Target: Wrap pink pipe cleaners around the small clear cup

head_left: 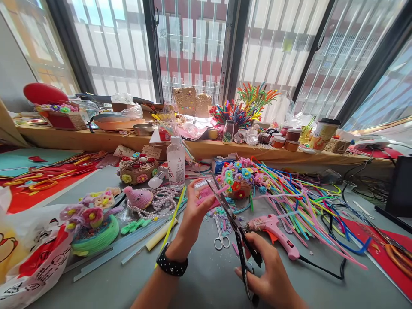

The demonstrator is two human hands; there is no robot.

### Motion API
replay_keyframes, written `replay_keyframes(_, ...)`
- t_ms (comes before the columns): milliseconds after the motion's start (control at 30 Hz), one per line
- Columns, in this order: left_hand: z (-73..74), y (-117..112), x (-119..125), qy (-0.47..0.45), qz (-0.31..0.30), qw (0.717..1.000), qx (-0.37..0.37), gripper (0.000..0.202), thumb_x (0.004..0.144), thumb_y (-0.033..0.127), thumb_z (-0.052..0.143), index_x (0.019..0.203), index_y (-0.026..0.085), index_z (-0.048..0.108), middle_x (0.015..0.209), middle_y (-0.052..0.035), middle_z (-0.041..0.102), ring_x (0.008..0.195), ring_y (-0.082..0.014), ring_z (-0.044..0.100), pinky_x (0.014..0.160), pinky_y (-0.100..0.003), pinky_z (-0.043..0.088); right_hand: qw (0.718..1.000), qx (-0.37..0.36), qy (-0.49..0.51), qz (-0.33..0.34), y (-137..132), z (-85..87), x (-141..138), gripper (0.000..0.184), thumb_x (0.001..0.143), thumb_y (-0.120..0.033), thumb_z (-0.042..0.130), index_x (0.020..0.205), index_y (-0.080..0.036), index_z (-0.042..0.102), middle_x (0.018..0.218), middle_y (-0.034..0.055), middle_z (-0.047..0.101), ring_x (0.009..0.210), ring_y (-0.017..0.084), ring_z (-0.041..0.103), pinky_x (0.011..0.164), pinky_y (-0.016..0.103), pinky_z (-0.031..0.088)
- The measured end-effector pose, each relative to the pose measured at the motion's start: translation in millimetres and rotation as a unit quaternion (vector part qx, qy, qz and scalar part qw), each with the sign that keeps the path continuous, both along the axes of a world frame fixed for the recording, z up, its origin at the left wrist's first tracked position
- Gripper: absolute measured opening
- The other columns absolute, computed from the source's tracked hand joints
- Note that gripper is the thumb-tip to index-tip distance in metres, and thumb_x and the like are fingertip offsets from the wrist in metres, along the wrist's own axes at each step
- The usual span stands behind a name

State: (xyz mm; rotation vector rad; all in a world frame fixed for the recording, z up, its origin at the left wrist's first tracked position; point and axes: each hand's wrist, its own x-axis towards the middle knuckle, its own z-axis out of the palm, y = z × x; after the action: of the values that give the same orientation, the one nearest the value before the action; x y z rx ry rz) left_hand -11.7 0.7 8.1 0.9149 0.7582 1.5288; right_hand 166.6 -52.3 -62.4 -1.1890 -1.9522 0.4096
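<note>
My left hand [197, 207] is raised over the grey table and pinches a small pink piece [206, 192], with a black watch on the wrist. My right hand [268, 274] grips the handles of large black scissors [234, 223]. Their open blades point up and left, and the tips meet the pink piece. Small silver scissors [221, 237] lie on the table just below the blades. A pink glue gun [276, 234] rests to the right of my right hand, its black cord running right.
A heap of coloured pipe cleaners [299, 201] spreads across the right. A basket of pipe-cleaner flowers [240, 178], a clear bottle [175, 162], pearl strings [154, 201] and a green flower pot [95, 234] stand around. A wooden shelf [206, 148] under the windows is crowded with jars.
</note>
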Motion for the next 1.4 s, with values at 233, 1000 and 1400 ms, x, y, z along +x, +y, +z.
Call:
replay_keyframes(233,-10.3,7,-1,0.018,-0.023,1.0,-0.002,0.064,0.062,0.029,0.073,0.116,0.025,0.039,0.106,-0.0057,0.063,0.1,-0.0256,0.061,0.089,-0.04,0.044,0.999,0.046,0.012,-0.017,0,0.5,-2,0.031,0.062,-0.029,0.063,0.09,-0.017,0.055,0.068,0.0017,0.061,0.06,0.017,0.058,0.056,0.026,0.05)
replay_keyframes(1000,-14.1,8,5,0.028,-0.032,0.998,-0.036,0.062,0.057,0.03,0.076,0.109,0.025,0.042,0.102,-0.0053,0.061,0.091,-0.0224,0.061,0.077,-0.035,0.049,0.996,0.075,-0.047,-0.001,4,-3.1,-4,0.008,0.064,-0.016,0.054,0.061,-0.018,0.047,0.05,-0.0037,0.051,0.045,0.01,0.047,0.044,0.019,0.038)
replay_keyframes(1400,-17.0,10,2,0.019,-0.059,0.998,-0.028,0.069,0.056,0.034,0.077,0.114,0.025,0.04,0.11,-0.0085,0.06,0.099,-0.0266,0.06,0.085,-0.038,0.045,0.988,0.149,-0.03,-0.023,0,1.6,-7,0.021,0.064,-0.025,0.06,0.079,-0.018,0.047,0.058,-0.0031,0.051,0.048,0.011,0.049,0.045,0.02,0.043)
